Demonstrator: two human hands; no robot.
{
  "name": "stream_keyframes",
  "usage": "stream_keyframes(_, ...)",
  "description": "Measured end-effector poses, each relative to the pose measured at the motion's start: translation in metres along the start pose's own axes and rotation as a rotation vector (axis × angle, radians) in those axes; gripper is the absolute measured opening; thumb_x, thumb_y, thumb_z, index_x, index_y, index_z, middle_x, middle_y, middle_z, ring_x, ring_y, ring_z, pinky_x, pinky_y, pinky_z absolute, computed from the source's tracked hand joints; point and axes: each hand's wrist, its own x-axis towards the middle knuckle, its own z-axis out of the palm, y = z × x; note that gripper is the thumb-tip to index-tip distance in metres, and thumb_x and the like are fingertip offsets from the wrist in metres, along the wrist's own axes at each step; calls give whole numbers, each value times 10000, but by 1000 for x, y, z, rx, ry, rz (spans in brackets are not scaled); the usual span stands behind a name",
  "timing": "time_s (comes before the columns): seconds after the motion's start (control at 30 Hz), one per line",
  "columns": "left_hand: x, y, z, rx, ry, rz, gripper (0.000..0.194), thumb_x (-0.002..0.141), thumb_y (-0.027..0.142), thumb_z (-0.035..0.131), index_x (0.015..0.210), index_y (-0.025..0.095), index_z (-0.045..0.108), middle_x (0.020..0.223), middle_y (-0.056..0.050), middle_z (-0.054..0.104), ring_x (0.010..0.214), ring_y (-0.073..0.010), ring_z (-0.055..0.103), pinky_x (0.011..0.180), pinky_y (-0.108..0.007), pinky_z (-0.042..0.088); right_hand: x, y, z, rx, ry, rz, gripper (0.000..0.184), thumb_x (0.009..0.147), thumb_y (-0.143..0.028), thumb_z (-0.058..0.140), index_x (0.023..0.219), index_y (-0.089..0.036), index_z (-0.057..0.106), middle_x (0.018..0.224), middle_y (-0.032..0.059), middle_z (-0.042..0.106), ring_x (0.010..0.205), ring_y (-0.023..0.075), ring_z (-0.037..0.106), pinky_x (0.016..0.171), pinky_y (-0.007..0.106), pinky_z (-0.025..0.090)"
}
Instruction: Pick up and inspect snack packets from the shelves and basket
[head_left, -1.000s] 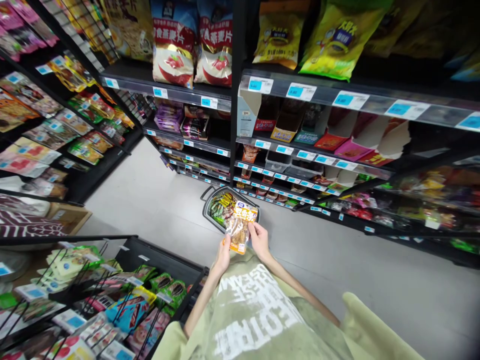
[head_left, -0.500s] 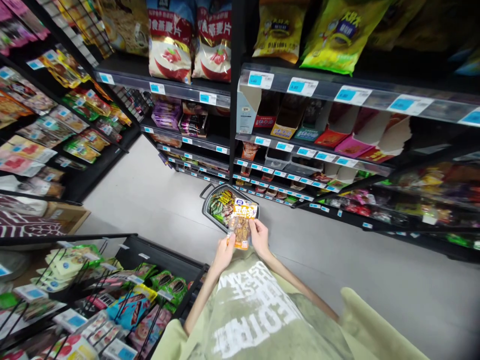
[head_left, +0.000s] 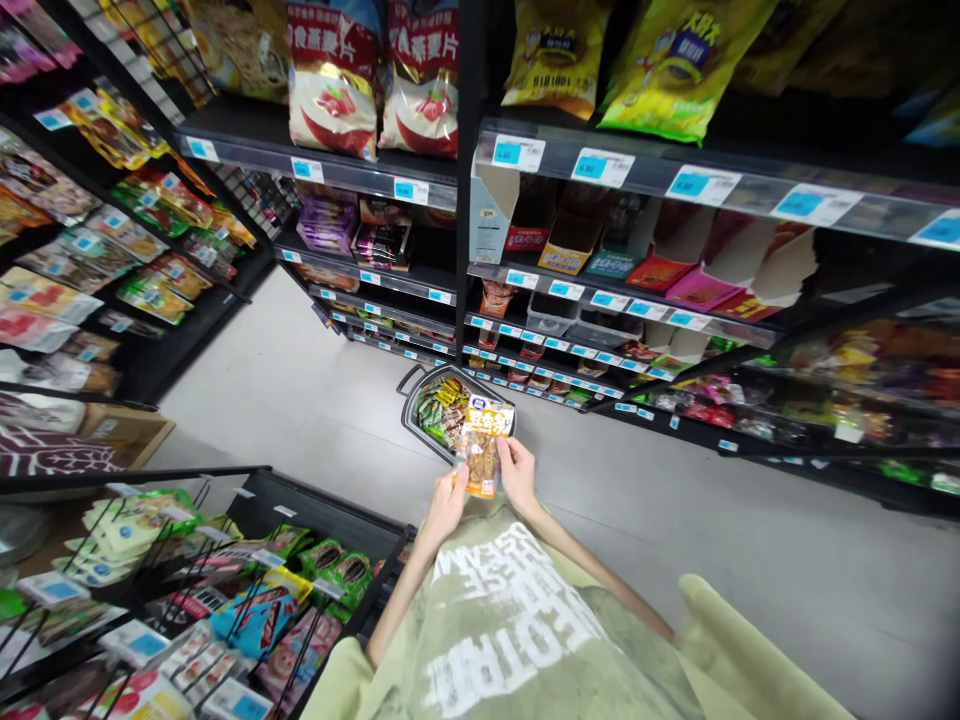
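Note:
Both hands hold an orange-and-white snack packet upright in front of my shirt, its clear window showing brown pieces. My left hand pinches the packet's lower left edge. At the right edge, my right hand grips it between thumb and fingers. Behind and below the packet, a dark shopping basket sits on the floor, partly covered by it. Inside the basket lie several snack packets in green, yellow and brown.
Ahead stand black shelves with bags, small cartons and blue price tags. A low display bin full of hanging and stacked packets is close on my left. A brown cardboard box lies beyond it. Grey floor runs between the shelves.
The packet has tilted more upright, its window losing most of its glare, and my left hand has come up slightly with it. Both hands keep their hold. My view has shifted slightly.

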Motion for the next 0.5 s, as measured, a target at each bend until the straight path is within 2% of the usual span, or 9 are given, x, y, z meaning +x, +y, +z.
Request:
stream_keyframes(0.17,0,0,0,-39,1,-1,575,929,597,360,885,134,700,794,-78,708,808,-215,620,812,-291,436,0,2,0,13,-1,10,370,864,-530,531,666,-217,528,577,-41,450,527,126,370,493,245,305)
stream_keyframes(0.37,-1,1,2,33,26,0,561,942,581,328,857,142,669,812,-90,697,766,-206,603,750,-295,431,0,3,-1,5,1,-4,380,868,-531,537,670,-207,535,589,-38,444,542,120,379,496,239,313)
stream_keyframes(0.5,-1,-1,4,41,51,51,534,948,565,333,861,156,666,733,-64,663,686,-186,569,714,-289,426,0,2,-1,36,-19,15,378,865,-547,541,688,-212,533,588,-36,468,522,120,401,474,240,331)
